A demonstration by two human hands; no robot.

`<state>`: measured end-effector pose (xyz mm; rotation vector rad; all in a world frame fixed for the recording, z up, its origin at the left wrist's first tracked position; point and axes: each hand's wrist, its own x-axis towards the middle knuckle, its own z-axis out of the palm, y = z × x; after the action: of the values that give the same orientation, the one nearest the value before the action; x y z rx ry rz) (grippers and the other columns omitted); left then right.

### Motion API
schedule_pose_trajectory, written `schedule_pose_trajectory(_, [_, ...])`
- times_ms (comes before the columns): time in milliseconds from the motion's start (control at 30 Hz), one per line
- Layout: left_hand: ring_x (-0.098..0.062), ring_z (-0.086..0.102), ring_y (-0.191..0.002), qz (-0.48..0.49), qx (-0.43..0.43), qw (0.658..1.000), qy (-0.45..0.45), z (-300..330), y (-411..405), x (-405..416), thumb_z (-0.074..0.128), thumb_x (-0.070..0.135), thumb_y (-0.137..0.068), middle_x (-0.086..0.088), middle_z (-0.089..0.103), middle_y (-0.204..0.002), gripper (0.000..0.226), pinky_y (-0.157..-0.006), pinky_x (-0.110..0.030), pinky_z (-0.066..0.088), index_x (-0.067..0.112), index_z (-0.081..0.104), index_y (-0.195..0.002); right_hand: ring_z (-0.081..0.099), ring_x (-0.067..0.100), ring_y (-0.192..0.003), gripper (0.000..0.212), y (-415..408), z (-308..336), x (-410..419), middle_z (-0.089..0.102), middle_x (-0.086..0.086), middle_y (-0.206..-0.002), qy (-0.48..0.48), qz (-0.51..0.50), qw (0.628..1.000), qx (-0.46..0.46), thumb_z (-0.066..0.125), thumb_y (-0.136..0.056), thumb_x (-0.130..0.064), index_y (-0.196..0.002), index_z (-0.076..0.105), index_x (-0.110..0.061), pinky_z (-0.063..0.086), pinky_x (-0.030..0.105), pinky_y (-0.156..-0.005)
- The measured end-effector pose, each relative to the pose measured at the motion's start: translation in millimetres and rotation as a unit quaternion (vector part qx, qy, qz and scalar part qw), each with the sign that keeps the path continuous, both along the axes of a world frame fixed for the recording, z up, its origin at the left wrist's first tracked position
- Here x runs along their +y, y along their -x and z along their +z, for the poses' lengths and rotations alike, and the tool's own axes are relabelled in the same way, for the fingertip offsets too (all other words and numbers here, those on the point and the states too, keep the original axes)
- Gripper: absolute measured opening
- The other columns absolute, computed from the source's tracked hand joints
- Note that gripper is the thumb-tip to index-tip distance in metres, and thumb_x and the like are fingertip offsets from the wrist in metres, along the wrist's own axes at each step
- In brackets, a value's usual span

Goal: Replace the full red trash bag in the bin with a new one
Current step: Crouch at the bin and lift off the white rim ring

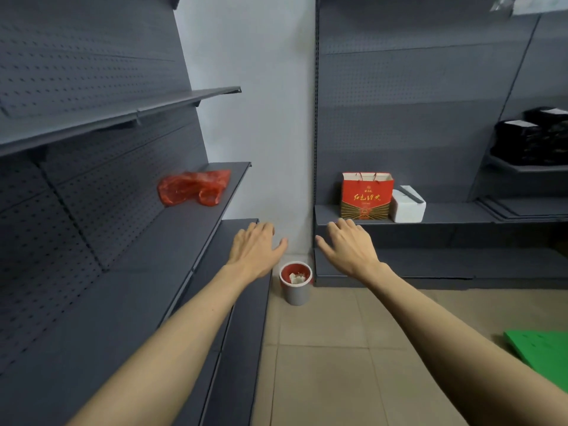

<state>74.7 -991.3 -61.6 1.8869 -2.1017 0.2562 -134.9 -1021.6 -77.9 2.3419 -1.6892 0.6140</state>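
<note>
Nothing done yet. Left hand (255,249) and right hand (349,247) spread wide, empty; lined bin (295,282) below between them; spare red bag (193,192) up-left, untouched.

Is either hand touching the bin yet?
Apart. In the head view both hands, left and right, are open and raised in front of the shelves, while the bin stands on the floor well beyond them, with its red bag unhandled.
</note>
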Motion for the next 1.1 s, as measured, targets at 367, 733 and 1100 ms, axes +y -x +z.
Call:
schedule_pose_trajectory(367, [-0.025, 0.057, -0.099, 0.028, 0.004, 1.0, -0.006, -21.5, -3.3, -163.2, 0.04, 0.048, -0.097, -0.007, 0.064, -0.107, 0.041, -0.086, -0.04, 0.041, 0.012, 0.058, -0.105, 0.052, 0.024, -0.085, 0.041, -15.5, -22.8, -174.3, 0.06, 0.01, -0.094, -0.018, 0.031, 0.999, -0.004, 0.039, -0.097, -0.046, -0.091, 0.056, -0.009, 0.035, 0.032, -0.072])
schedule_pose_trajectory(733, [-0.026, 0.058, -0.1, 0.015, 0.021, 0.999, -0.035, -64.5, -31.8, -348.8, 0.041, 0.046, -0.097, -0.008, 0.066, -0.108, 0.041, -0.084, -0.04, 0.041, 0.01, 0.059, -0.104, 0.054, 0.024, -0.092, 0.044, -37.1, -61.3, -343.4, 0.06, 0.01, -0.1, -0.065, 0.013, 0.998, 0.005, 0.037, -0.097, -0.048, -0.097, 0.057, -0.009, 0.043, 0.035, -0.079])
schedule_pose_trajectory(1100, [-0.025, 0.058, -0.1, -0.009, 0.04, 0.998, -0.057, -86.9, -54.7, -515.6, 0.041, 0.047, -0.097, -0.008, 0.065, -0.108, 0.042, -0.086, -0.04, 0.045, 0.01, 0.058, -0.107, 0.053, 0.023, -0.087, 0.043, -71.4, -82.4, -497.3, 0.06, 0.011, -0.095, -0.103, -0.01, 0.995, -0.001, 0.037, -0.097, -0.046, -0.092, 0.056, -0.008, 0.041, 0.035, -0.074])
